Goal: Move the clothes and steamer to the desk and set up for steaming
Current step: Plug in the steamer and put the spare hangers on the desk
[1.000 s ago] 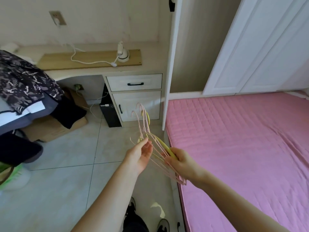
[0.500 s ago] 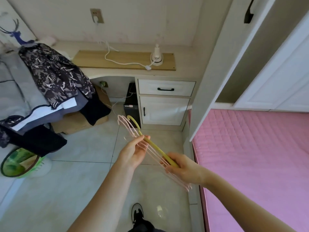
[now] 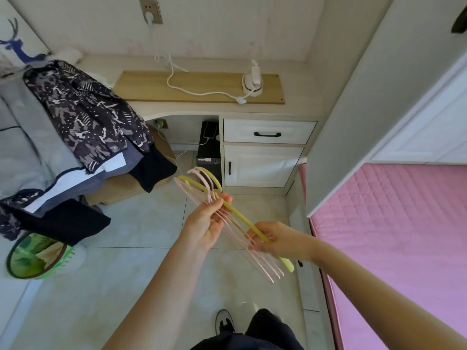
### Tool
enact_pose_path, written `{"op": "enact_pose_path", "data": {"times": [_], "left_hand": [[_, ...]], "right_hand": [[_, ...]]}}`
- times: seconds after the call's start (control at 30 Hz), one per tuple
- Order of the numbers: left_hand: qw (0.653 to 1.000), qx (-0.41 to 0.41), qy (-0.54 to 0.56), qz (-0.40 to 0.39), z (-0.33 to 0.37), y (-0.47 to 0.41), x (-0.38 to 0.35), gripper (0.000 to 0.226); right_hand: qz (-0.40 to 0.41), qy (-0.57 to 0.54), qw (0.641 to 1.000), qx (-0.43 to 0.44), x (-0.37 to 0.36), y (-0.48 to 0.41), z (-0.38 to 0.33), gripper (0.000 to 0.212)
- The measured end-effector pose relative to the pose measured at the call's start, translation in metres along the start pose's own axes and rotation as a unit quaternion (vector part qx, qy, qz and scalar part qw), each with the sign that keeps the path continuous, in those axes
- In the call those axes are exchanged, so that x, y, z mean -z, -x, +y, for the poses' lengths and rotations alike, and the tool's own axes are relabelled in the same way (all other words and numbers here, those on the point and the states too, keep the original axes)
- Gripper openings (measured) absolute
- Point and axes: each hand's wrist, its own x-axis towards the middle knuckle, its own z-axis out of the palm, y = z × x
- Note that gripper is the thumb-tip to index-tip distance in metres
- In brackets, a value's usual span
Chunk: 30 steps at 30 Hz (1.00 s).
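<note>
Above the floor tiles [image 3: 141,223], mid-room: hangers [image 3: 240,217], a pink wire bundle plus one yellow, held slanted between both hands with the hooks toward the desk [image 3: 300,107].
Left hand [image 3: 207,221]: fingers curled round the wires just below the hooks, thumb up top. Likely steadying the necks so the bundle doesn't fan out.
Right hand [image 3: 275,239]: closed round the yellow bar and pink wires at the shoulder end. By my read it takes the weight.
Steamer [image 3: 252,80]: upright on the wooden board [image 3: 197,84], at the board's right end, on the desk top.
Cord [image 3: 241,99]: white, runs from the steamer along the board up to the wall socket [image 3: 150,11] above the desk's back edge. Looks plugged in.
Clothes [image 3: 83,114]: dark patterned garment on top of a pile, draped off the desk's left end. What carries it is hidden. Not on the desk top, as far as I can tell.
Step, my read: steamer placed, hangers in transit, clothes left to move.
Desk: pale top, curved front edge. Drawer [image 3: 290,132] and cabinet door [image 3: 262,168] under the right side, black PC tower [image 3: 209,157] in the kneehole.
Floor: cardboard box [image 3: 121,188] under the hanging clothes, green basket [image 3: 32,258] at the left.
Room: pink mattress [image 3: 391,236] on the right, white wardrobe panel [image 3: 353,109] between it and the desk. Dark trousers [image 3: 265,324] and a shoe [image 3: 223,322] at the bottom.
</note>
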Motion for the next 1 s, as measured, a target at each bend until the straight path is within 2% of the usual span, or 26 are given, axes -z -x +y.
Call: {"op": "enact_pose_path", "data": {"times": [0.1, 0.23, 0.4, 0.67, 0.8, 1.0], "left_hand": [[0.999, -0.008, -0.043, 0.0, 0.004, -0.013, -0.006, 0.017], [0.996, -0.012, -0.084, 0.004, 0.007, -0.034, -0.023, 0.02], [0.991, -0.001, -0.132, -0.006, 0.01, -0.068, -0.06, 0.024], [0.986, 0.05, -0.154, -0.032, 0.015, -0.142, -0.141, 0.025], [0.979, 0.074, -0.176, -0.065, 0.012, -0.174, -0.19, 0.026], [0.961, 0.073, -0.242, -0.114, 0.011, -0.214, -0.257, 0.019]], "right_hand": [[0.01, -0.081, 0.996, -0.026, 0.01, -0.017, -0.009, 0.022], [0.024, -0.095, 0.994, -0.041, 0.026, -0.04, -0.012, 0.019], [-0.055, -0.248, 0.964, -0.072, 0.066, -0.067, 0.002, 0.019], [-0.09, -0.338, 0.934, -0.075, 0.16, -0.095, 0.034, 0.022], [-0.066, -0.359, 0.928, -0.077, 0.205, -0.097, 0.052, 0.018], [0.025, -0.398, 0.913, -0.087, 0.255, -0.104, 0.07, 0.022]]}}
